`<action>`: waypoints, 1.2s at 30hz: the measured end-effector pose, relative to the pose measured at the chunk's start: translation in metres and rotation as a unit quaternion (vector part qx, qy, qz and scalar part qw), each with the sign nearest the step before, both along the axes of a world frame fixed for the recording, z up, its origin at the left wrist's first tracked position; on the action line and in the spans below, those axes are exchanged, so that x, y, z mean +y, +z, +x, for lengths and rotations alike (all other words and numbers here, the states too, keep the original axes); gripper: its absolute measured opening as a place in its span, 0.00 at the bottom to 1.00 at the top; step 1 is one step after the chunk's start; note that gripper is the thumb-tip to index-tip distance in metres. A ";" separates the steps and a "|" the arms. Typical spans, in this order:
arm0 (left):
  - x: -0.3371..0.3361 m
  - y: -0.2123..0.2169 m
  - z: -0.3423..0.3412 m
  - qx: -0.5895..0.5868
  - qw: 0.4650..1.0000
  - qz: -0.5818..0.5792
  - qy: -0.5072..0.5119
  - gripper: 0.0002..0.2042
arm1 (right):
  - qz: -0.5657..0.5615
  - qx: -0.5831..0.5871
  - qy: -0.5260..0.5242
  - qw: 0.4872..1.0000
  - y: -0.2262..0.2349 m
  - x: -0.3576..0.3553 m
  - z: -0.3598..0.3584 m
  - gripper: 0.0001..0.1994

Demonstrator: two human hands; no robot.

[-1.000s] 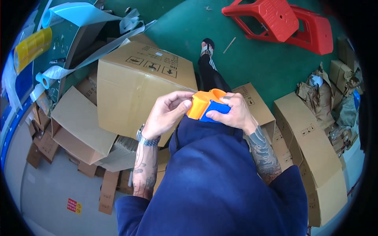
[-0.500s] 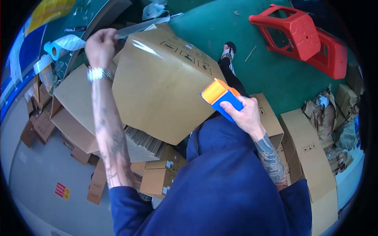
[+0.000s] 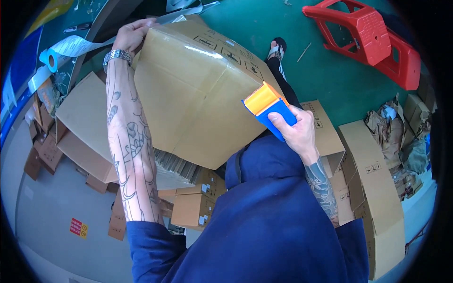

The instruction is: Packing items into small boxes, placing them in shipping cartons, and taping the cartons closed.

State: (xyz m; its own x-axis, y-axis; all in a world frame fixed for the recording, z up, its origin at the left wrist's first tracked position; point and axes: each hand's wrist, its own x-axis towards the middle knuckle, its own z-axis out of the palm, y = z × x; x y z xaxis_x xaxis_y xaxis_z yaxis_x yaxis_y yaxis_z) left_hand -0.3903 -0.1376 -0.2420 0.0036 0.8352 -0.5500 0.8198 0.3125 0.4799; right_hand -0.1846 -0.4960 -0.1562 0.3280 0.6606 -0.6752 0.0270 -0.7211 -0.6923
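Large box: ahead of the person, between the left box and the right box. Left hand: at the large box's far left corner. Dispenser: in the right hand, near the large box's right corner. Stools: on the floor, ahead and right.

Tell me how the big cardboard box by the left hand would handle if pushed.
The big cardboard box should feel fairly stiff, since its sides look flat and uncrumpled. The shiny strip along its upper edge may be slippery. Its weight is unclear: contents hidden.
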 end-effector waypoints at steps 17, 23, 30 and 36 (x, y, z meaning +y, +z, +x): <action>-0.078 -0.003 0.006 0.126 0.956 0.258 -0.059 0.31 | -0.118 -0.077 0.105 0.984 -0.009 -0.121 0.063 0.16; -0.082 -0.001 0.009 0.107 0.974 0.192 -0.059 0.30 | -0.225 -0.223 0.224 0.922 -0.046 -0.092 0.056 0.24; -0.073 -0.008 0.030 0.143 0.962 0.172 -0.155 0.29 | -0.176 -0.291 0.098 0.935 -0.011 -0.046 0.040 0.17; -0.034 -0.041 0.030 0.186 0.938 0.130 -0.262 0.27 | 0.370 -0.345 0.456 0.733 -0.032 0.047 -0.082 0.05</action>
